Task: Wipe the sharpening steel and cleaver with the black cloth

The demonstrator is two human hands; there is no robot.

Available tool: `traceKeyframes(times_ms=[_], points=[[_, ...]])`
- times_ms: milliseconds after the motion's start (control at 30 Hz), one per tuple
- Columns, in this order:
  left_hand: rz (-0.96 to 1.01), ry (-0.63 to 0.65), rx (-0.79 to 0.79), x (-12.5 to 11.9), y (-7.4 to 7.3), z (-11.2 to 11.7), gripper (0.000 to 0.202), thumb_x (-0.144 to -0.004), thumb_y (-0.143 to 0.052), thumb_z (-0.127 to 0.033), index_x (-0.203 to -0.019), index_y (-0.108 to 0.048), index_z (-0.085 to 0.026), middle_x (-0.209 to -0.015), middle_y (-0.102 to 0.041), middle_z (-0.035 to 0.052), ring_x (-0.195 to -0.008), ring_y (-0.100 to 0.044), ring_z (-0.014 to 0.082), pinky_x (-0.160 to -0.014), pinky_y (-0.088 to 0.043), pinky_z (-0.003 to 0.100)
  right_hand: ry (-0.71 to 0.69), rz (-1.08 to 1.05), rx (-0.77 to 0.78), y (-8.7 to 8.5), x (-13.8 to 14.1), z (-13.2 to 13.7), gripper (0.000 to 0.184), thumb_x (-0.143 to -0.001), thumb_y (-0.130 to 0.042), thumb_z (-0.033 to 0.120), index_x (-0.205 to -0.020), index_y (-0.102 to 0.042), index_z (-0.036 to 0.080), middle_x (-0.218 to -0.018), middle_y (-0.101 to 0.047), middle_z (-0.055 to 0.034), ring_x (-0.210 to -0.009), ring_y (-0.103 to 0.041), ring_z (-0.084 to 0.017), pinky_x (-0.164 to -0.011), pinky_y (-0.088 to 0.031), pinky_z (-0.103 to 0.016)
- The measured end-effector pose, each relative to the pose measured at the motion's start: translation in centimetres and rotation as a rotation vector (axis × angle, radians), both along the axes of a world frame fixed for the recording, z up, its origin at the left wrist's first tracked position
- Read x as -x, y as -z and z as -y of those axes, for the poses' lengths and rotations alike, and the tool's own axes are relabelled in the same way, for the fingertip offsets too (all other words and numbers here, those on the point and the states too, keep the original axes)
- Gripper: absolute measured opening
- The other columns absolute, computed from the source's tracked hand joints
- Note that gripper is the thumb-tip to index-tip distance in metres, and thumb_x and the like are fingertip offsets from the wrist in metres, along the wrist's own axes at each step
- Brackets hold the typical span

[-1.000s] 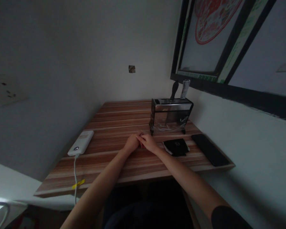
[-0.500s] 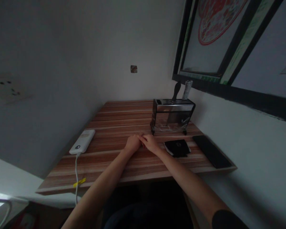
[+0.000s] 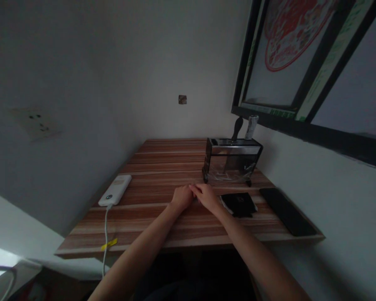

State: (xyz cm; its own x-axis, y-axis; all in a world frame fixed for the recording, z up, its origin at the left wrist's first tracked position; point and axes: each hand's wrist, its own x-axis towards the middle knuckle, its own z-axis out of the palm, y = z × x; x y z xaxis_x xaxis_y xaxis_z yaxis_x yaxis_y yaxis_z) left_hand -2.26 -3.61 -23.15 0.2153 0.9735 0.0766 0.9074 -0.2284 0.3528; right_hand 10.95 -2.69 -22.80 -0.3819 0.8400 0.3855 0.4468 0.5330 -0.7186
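Observation:
Both hands rest together on the wood-grain table, touching at the fingers. My left hand is closed, its knuckles up. My right hand is also closed, with its fingers against those of the left. No object shows in either hand, though the undersides of the fingers are hidden. Just right of my right hand lies a small black folded cloth or pouch with a pale edge. Behind it stands a knife block with clear sides, holding a black-handled knife and a second tool with a plastic-wrapped handle.
A white power bank sits at the table's left, its white cable running over the front edge past a yellow strip. A black phone-like slab lies along the right edge. Walls border the table; a framed panel hangs at right.
The whole view has shifted, so everything appears slightly lower and further right. My hands stay together in the same place on the table.

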Motion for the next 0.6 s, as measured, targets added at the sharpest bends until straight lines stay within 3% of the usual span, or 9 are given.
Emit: traceKeyframes(times_ms=[100, 267, 467, 600], points=[[-0.084, 0.03, -0.035, -0.8, -0.2, 0.4, 0.025, -0.097, -0.047, -0.033, -0.107, -0.063, -0.015, -0.106, -0.067, 0.011, -0.095, -0.066, 0.0236, -0.083, -0.053, 0.041, 0.026, 0.003, -0.008, -1.0, -1.8, 1.2, 0.048, -0.093, -0.043, 0.051, -0.057, -0.052, 0.021, -0.044, -0.053, 0.0007, -0.046, -0.052, -0.015, -0.052, -0.035, -0.026], [-0.162, 0.105, -0.078, -2.8, -1.2, 1.6, 0.029, -0.098, -0.038, -0.033, -0.113, -0.058, -0.018, -0.102, -0.07, 0.0154, -0.093, -0.069, 0.0276, -0.08, -0.051, 0.036, 0.162, 0.013, -0.058, -1.6, -7.3, 3.0, 0.042, -0.092, -0.043, 0.049, -0.062, -0.054, 0.022, -0.057, -0.062, -0.0039, -0.054, -0.058, -0.018, -0.056, -0.039, -0.027], [-0.185, 0.183, -0.097, -5.3, -2.4, 2.4, 0.024, -0.097, -0.04, -0.029, -0.112, -0.056, -0.02, -0.115, -0.066, 0.0122, -0.102, -0.066, 0.0269, -0.085, -0.051, 0.038, 0.552, 0.112, -0.173, 0.8, -15.2, 4.2, 0.033, -0.09, -0.044, 0.045, -0.085, -0.062, 0.018, -0.081, -0.068, -0.0099, -0.072, -0.062, -0.023, -0.068, -0.046, -0.033], [-0.163, 0.17, -0.082, -6.9, -2.5, 1.9, 0.026, -0.097, -0.038, -0.033, -0.109, -0.057, -0.02, -0.113, -0.067, 0.0108, -0.102, -0.066, 0.0258, -0.083, -0.052, 0.037, 0.668, 0.353, -0.142, 2.6, -17.6, 4.4, 0.031, -0.091, -0.044, 0.035, -0.1, -0.064, 0.013, -0.094, -0.065, -0.0148, -0.087, -0.063, -0.027, -0.08, -0.047, -0.037]])
